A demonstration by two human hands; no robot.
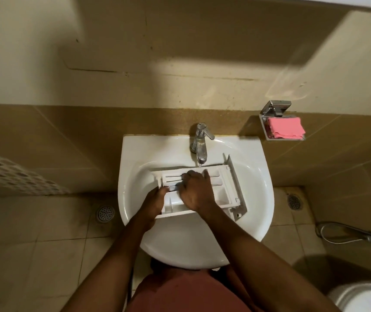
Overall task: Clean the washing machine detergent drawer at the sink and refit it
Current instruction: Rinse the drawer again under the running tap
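The white detergent drawer (221,188) lies across the bowl of the white sink (254,199), its front panel at the right. Water runs from the chrome tap (200,143) onto the drawer's far edge. My left hand (155,202) grips the drawer's near left corner, thumb over the rim. My right hand (194,190) lies inside the compartments with its fingers curled down onto the drawer's dividers; what is under the fingers is hidden.
A wall-mounted soap dish (268,131) at the right holds a pink cloth (286,130). A white perforated basket (11,174) is at the left. Floor drains (105,213) flank the sink. A spray hose (349,235) and toilet (369,296) are at lower right.
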